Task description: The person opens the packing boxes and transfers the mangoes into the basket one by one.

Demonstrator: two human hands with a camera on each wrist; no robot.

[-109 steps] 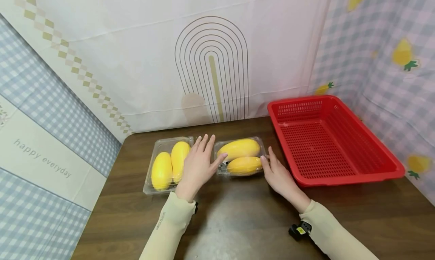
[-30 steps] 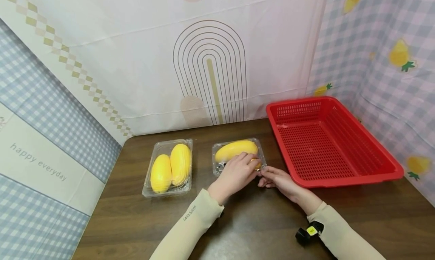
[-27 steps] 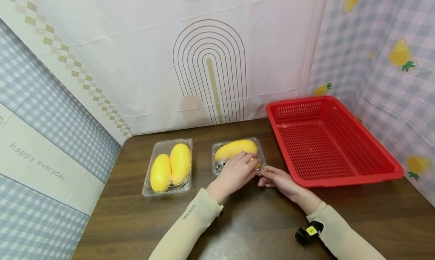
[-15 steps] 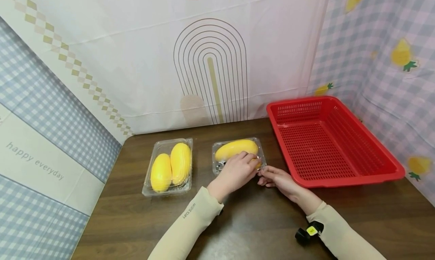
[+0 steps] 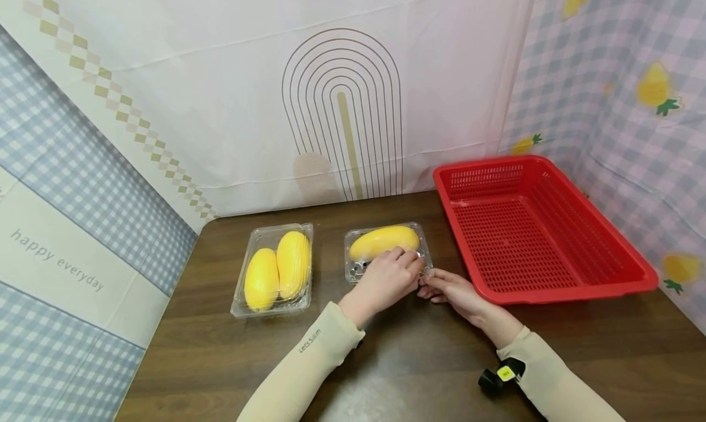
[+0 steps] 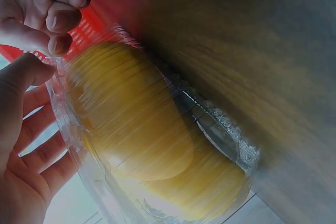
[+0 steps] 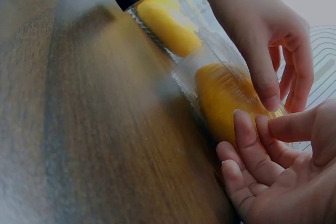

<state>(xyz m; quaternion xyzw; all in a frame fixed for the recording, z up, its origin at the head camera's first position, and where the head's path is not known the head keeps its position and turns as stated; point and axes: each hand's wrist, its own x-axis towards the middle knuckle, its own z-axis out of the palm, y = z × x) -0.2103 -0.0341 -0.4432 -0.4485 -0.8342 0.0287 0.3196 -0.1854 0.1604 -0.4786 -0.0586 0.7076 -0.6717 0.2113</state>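
Two clear plastic boxes of yellow fruit sit on the dark wooden counter [image 5: 231, 348], and both hands work at the right-hand one. This box [image 5: 386, 253] lies near the middle of the counter, just left of the red basket [image 5: 557, 287], with its lid down over the fruit [image 5: 380, 241] inside.

The left hand [image 5: 386, 281] lies over the near half of the box, fingers curled down onto the lid and thumb at the near right corner, so it grips the box from above. In the left wrist view the palm and fingers [image 6: 31, 145] cup the far side of the clear shell while the thumb presses its rim, and the ribbed lid bulges over the yellow fruit [image 6: 147, 145].

The right hand [image 5: 449, 290] rests on the counter at the same near right corner, touching the left hand. Its fingers are bent, with thumb and fingertips brought together at the edge of the box; the right wrist view shows the thumb meeting the fingers [image 7: 252, 140] right against the clear corner, pinching at the rim.

The second box [image 5: 273, 269] stands apart to the left, closed, holding two yellow fruits side by side, with neither hand on it. The red basket stands on the right of the counter against the patterned cloth backdrop [image 5: 342, 103].
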